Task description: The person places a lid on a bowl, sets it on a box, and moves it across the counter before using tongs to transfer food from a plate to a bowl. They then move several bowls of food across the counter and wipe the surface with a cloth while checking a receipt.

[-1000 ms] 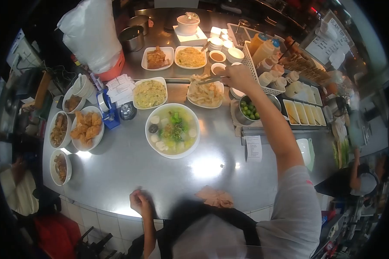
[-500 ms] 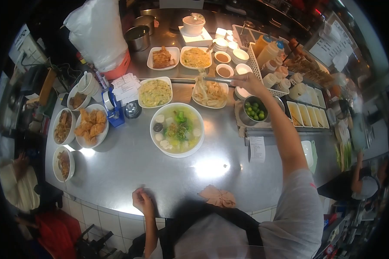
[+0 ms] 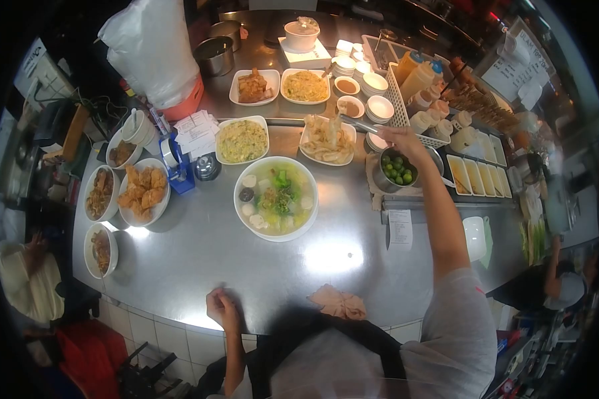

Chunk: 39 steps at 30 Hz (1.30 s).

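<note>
Near the metal pot, the right hand grips tongs (left hand loosely curled, contents hidden).

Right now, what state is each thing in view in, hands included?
Right hand: closed around metal tongs
Metal tongs: held, pointing toward pale food strips; open or shut unclear
Left hand: loosely curled, nothing visible in it
Pale food strips: heaped, uncovered
Soup bowl: filled, uncovered
Metal pot: uncovered, holding green fruit
Pink cloth: crumpled
</note>
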Tool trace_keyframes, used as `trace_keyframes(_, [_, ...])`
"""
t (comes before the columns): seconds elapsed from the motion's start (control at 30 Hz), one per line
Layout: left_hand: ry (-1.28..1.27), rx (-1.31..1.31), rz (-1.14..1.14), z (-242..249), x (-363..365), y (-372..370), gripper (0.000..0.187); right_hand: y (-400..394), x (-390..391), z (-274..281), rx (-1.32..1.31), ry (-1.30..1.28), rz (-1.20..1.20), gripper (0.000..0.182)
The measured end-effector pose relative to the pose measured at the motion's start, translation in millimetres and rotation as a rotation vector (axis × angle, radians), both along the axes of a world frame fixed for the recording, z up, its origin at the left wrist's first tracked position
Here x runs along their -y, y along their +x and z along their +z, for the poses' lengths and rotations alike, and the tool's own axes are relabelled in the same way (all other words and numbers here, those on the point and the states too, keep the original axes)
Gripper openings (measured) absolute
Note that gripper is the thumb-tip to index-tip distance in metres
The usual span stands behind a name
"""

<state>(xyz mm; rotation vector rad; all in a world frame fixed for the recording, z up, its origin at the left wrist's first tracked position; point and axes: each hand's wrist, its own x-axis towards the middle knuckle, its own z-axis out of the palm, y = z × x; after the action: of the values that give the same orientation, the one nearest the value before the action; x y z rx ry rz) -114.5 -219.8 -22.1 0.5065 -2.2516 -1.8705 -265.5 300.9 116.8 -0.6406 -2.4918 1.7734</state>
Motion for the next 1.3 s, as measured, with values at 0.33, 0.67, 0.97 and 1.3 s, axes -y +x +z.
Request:
trace_keyframes(0.33, [-0.013, 0.02, 0.008, -2, 1, 0, 0.009, 4, 77, 21, -0.122, 1.171, 0.064, 0.018])
trace_keyframes(0.67, [-0.061, 0.004, 0.017, -6, 3, 0, 0.009, -3, 82, 37, -0.071, 1.16, 0.055, 0.019])
trace_keyframes(0.97, [-0.098, 0.011, 0.013, -3, 3, 1, 0.009, -108, 96, 31, -0.023, 1.292, 0.168, 0.031])
trace_keyframes(1.3, [-0.036, 0.044, 0.026, 9, -5, -2, 0.009, -124, 124, 75, 0.147, 1.426, 0.45, 0.062])
